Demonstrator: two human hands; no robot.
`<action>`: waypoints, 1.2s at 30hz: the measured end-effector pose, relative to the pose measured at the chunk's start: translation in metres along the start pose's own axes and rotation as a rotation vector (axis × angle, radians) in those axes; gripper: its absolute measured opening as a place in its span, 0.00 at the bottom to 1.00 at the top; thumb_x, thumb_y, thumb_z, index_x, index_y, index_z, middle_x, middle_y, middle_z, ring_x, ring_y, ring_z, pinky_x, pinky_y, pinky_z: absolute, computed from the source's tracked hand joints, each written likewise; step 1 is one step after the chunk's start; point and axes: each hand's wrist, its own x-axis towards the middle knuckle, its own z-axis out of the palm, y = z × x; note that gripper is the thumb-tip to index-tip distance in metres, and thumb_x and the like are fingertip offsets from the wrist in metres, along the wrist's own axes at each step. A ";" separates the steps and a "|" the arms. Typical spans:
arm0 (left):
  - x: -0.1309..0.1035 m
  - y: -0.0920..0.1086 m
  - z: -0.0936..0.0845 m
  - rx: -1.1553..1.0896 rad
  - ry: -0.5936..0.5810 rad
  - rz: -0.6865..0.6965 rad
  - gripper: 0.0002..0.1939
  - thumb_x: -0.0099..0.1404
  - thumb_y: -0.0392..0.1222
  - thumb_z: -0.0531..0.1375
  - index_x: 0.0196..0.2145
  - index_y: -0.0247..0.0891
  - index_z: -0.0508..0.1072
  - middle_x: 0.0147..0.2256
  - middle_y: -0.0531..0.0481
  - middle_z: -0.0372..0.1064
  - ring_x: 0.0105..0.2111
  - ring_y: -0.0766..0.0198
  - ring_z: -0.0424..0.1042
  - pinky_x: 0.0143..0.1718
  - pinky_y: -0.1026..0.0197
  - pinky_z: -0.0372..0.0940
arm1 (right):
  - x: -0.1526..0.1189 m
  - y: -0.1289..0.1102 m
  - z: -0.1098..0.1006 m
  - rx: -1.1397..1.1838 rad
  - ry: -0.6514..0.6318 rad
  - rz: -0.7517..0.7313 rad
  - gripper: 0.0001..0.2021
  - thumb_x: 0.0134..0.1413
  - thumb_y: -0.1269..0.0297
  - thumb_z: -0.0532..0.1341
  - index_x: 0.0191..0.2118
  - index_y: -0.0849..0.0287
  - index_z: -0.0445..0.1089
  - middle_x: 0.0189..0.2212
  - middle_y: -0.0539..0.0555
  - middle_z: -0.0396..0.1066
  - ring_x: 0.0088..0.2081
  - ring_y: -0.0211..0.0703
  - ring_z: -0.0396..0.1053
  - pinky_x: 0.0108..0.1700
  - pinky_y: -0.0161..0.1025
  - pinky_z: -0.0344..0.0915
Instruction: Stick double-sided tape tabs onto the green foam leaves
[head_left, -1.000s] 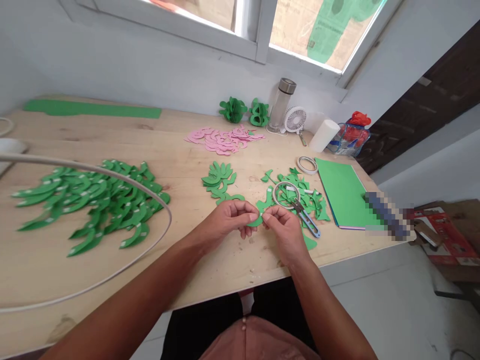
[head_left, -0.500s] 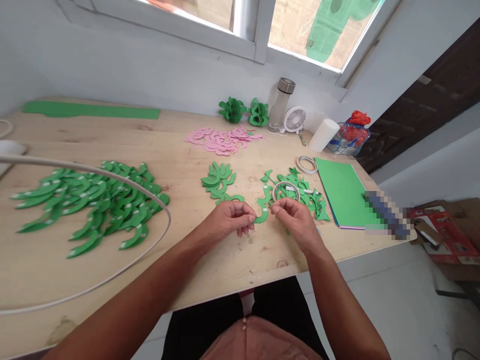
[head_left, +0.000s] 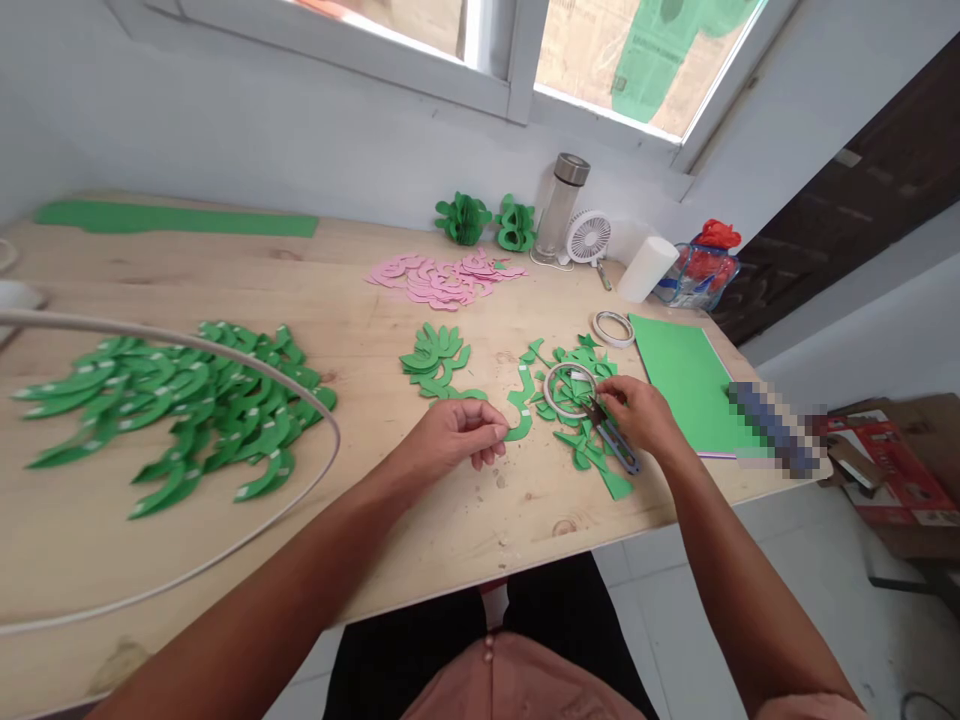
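While the fingers of the left hand (head_left: 461,430) are pinched narrow on the near end of a curved green paper piece (head_left: 519,428), the fingers of the right hand (head_left: 643,410) are drawn close together at the right edge of a pale tape ring (head_left: 553,402); whether they grip anything cannot be told.

Held item: thin, flat, crescent-like, marked with small whitish squares, just right of the left fingers.

Just below the right fingers: cutters (head_left: 619,447), dark-jawed, with smooth blue-grey handles. Left of and below them: loose green scraps (head_left: 586,445), angular and curled.

Beyond the left fingers: layered leaf shapes (head_left: 435,350), matt green, round-lobed. Farther beyond: pink cut-outs (head_left: 439,280), wavy, overlapping flat.

Well left of the left fingers: a heap of green crescents (head_left: 225,405), many with whitish patches.

Right of the right fingers: a green sheet stack (head_left: 679,375), straight-edged.

Beneath all: a worktop (head_left: 465,535), pale wood, grained and knotted.
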 end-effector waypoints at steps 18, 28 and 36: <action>-0.001 0.002 0.001 0.017 -0.011 0.002 0.11 0.53 0.46 0.63 0.26 0.35 0.70 0.21 0.52 0.70 0.19 0.70 0.65 0.21 0.66 0.61 | 0.023 -0.006 -0.016 -0.147 -0.251 -0.125 0.11 0.51 0.71 0.55 0.38 0.56 0.72 0.25 0.49 0.71 0.26 0.38 0.64 0.28 0.33 0.51; -0.002 0.003 0.001 0.011 -0.010 0.004 0.10 0.54 0.44 0.63 0.26 0.35 0.70 0.21 0.53 0.69 0.19 0.71 0.64 0.21 0.67 0.61 | 0.029 -0.001 -0.014 -0.125 -0.332 -0.154 0.10 0.48 0.74 0.55 0.33 0.57 0.72 0.24 0.49 0.70 0.26 0.38 0.63 0.28 0.32 0.53; -0.002 0.003 0.001 0.020 -0.010 0.007 0.09 0.54 0.44 0.63 0.26 0.35 0.70 0.21 0.53 0.69 0.19 0.70 0.65 0.21 0.67 0.61 | 0.034 0.008 -0.009 0.037 -0.360 -0.158 0.06 0.46 0.72 0.56 0.29 0.59 0.69 0.21 0.47 0.65 0.25 0.35 0.61 0.28 0.31 0.54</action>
